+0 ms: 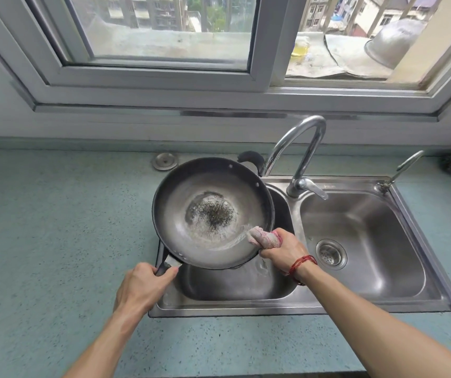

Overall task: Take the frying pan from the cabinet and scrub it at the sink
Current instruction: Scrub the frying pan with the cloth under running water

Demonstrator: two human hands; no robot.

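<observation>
Gripping frying pan [180, 203] with left hand [142, 286], squeezing rag [263, 237] in right hand [283, 253]; needs firm circles over that burnt centre

Finding: no text, label, brand, number or sign is legible anywhere in the view. One faint stamped mark stands on the rear rim of the stainless steel sink [329, 186], just to the right of the base of the faucet [306, 162]. It is too small and too blurred to read. The window frame, the counter and the things outside the window show no readable lettering.
</observation>
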